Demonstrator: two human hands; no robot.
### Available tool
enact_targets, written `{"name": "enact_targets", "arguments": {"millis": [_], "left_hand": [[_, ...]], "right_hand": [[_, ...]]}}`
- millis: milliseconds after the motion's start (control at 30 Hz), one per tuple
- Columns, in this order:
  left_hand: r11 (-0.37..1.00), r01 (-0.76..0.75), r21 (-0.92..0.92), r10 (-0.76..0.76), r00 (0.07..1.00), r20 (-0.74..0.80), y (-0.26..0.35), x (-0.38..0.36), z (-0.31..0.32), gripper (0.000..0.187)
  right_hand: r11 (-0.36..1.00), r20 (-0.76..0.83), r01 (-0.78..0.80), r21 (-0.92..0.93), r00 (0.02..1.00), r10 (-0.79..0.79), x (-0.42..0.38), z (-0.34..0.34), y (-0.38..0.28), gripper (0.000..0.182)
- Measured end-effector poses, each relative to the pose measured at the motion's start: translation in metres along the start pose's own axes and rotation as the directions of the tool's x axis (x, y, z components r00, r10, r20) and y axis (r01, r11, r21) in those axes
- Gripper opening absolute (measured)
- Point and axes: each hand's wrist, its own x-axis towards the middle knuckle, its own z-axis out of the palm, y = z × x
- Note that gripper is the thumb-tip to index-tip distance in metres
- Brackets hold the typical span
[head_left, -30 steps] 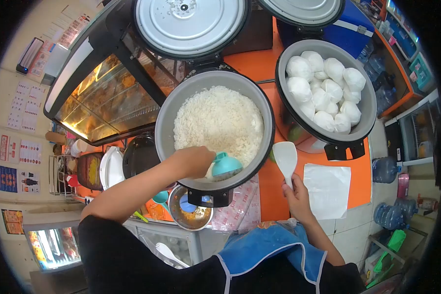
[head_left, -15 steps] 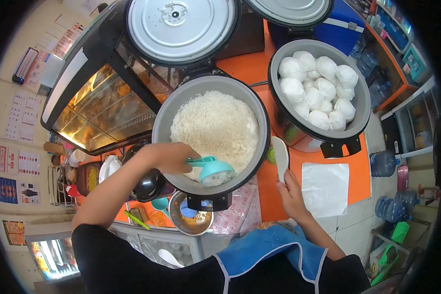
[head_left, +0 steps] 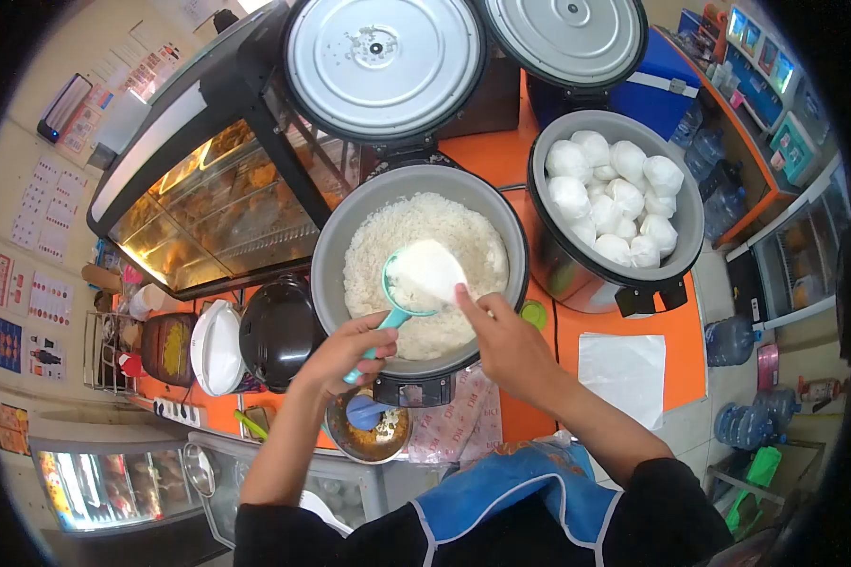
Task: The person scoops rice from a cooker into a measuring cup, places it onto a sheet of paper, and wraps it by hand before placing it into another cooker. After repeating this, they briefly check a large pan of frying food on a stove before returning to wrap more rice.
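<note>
My left hand (head_left: 350, 354) is closed around the handle of a turquoise scoop (head_left: 399, 317), which holds rice above the open rice cooker (head_left: 326, 269). My right hand (head_left: 508, 345) grips a white rice paddle (head_left: 437, 271), its blade lying over the mouth of the scoop against the rice. Below both tools, loose white rice (head_left: 378, 227) fills much of the cooker's grey pot. To the right stands a second cooker (head_left: 591, 283) with several round, white wrapped bundles (head_left: 624, 197) inside. Part of the scoop's bowl is hidden by the paddle.
Both cooker lids (head_left: 385, 71) stand raised at the back. A lit glass food case (head_left: 208, 208) is on the left, near a black lidded pot (head_left: 279, 331). A metal bowl (head_left: 402, 444) sits at the front, beside printed wrapping paper (head_left: 459, 420). White sheets (head_left: 621, 378) lie right.
My left hand has raised the scoop from the rice, its bowl now facing up. My right hand has brought the paddle leftward from beside the cooker onto the scoop. The view has shifted slightly.
</note>
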Motion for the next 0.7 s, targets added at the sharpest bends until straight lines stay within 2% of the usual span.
{"name": "enact_targets", "arguments": {"millis": [33, 100, 167, 233, 333, 500, 567, 600, 633, 700], "left_hand": [[1.000, -0.009, -0.005, 0.009, 1.000, -0.001, -0.005, -0.003, 0.004, 0.031], [0.993, -0.093, 0.075, 0.102, 0.986, -0.129, -0.015, -0.008, 0.011, 0.036], [0.991, -0.124, 0.058, 0.131, 0.979, -0.157, -0.024, -0.010, 0.015, 0.037], [0.968, -0.204, 0.143, 0.229, 0.956, -0.186, -0.032, -0.011, 0.016, 0.032], [0.962, -0.240, 0.132, 0.264, 0.941, -0.211, -0.040, -0.011, 0.011, 0.022], [0.959, -0.265, 0.103, 0.282, 0.934, -0.219, -0.049, -0.013, 0.009, 0.017], [0.951, -0.308, -0.012, 0.299, 0.930, -0.213, -0.047, -0.016, 0.012, 0.017], [0.950, -0.310, -0.033, 0.293, 0.924, -0.246, -0.050, -0.013, 0.008, 0.031], [0.945, -0.325, -0.040, 0.305, 0.917, -0.256, -0.051, -0.014, 0.010, 0.031], [0.927, -0.363, -0.097, 0.331, 0.910, -0.249, -0.049, -0.015, 0.013, 0.028]], "right_hand": [[1.000, 0.002, 0.009, -0.005, 1.000, -0.009, 0.001, 0.002, -0.005, 0.069], [0.993, 0.088, 0.066, -0.102, 0.994, -0.057, 0.003, 0.005, -0.013, 0.068], [0.985, 0.125, 0.095, -0.142, 0.989, -0.078, 0.010, 0.007, -0.016, 0.068], [0.975, 0.164, 0.123, -0.185, 0.982, -0.093, 0.022, 0.006, -0.018, 0.068], [0.966, 0.175, 0.137, -0.220, 0.979, -0.099, 0.052, 0.002, -0.015, 0.063], [0.970, 0.191, 0.076, -0.230, 0.981, -0.031, 0.097, 0.000, 0.010, 0.052], [0.978, 0.137, 0.093, -0.188, 0.988, -0.068, 0.087, -0.006, 0.000, 0.053], [0.985, 0.128, 0.118, -0.124, 0.986, -0.102, 0.075, -0.011, -0.015, 0.054], [0.988, 0.121, 0.145, -0.060, 0.983, -0.137, 0.064, -0.011, -0.024, 0.054], [0.987, 0.138, 0.146, -0.061, 0.981, -0.137, 0.042, 0.007, -0.032, 0.057]]}}
